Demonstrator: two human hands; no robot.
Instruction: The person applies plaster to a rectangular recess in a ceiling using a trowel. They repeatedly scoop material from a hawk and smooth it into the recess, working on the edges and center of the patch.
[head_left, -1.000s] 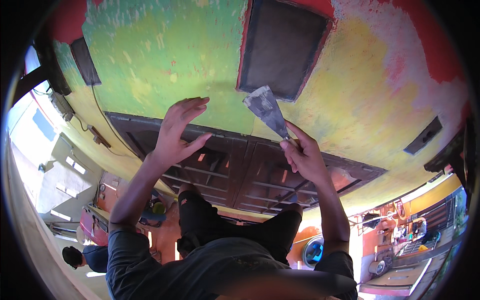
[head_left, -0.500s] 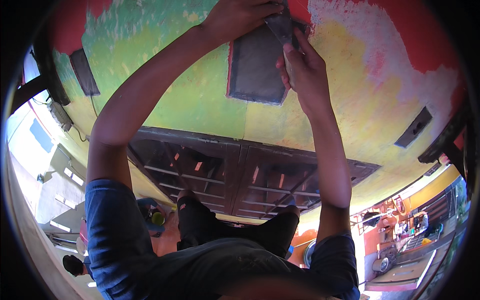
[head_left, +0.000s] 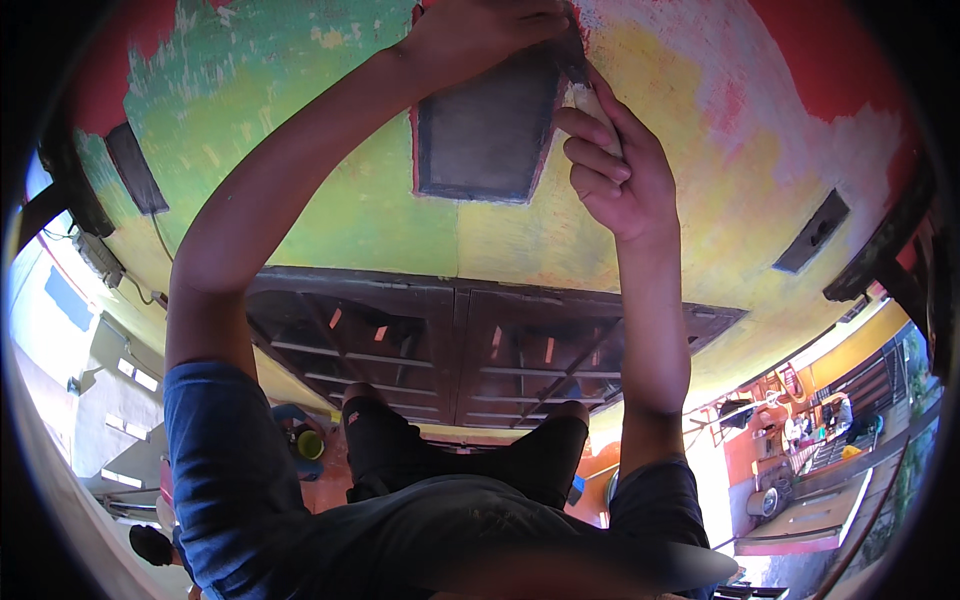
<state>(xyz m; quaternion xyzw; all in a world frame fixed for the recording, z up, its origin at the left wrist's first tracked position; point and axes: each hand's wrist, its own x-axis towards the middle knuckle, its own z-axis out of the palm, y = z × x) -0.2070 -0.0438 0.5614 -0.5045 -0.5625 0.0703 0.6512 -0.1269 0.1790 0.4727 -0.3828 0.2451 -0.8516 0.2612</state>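
A scraper with a pale handle (head_left: pixel 602 122) and a dark flat blade (head_left: pixel 574 55) is raised against a painted wall, blade upward. My right hand (head_left: pixel 635 175) is closed round the handle. Up at the blade's far end, the fingers of my left hand (head_left: pixel 485 35) press together on the blade; their tips are partly cut off by the dark upper rim. Between my arms is a dark grey panel (head_left: pixel 487 140) with a black frame, and the blade lies along its right edge. Red and whitish patches show through the yellow and green paint (head_left: pixel 350 190).
Brown paned doors or shutters (head_left: pixel 460 350) stand lower on the wall. Small dark panels are at the left (head_left: pixel 136 170) and right (head_left: pixel 812 232). Dark beams (head_left: pixel 85 185) jut in at both sides. Below left are a yellow-green bucket (head_left: pixel 310 444) and a person's dark cap (head_left: pixel 152 545).
The scraper has turned so its blade shows nearly edge-on, at the panel's right edge. My right hand has shifted slightly right and down, its fingers showing more. The view has moved a little.
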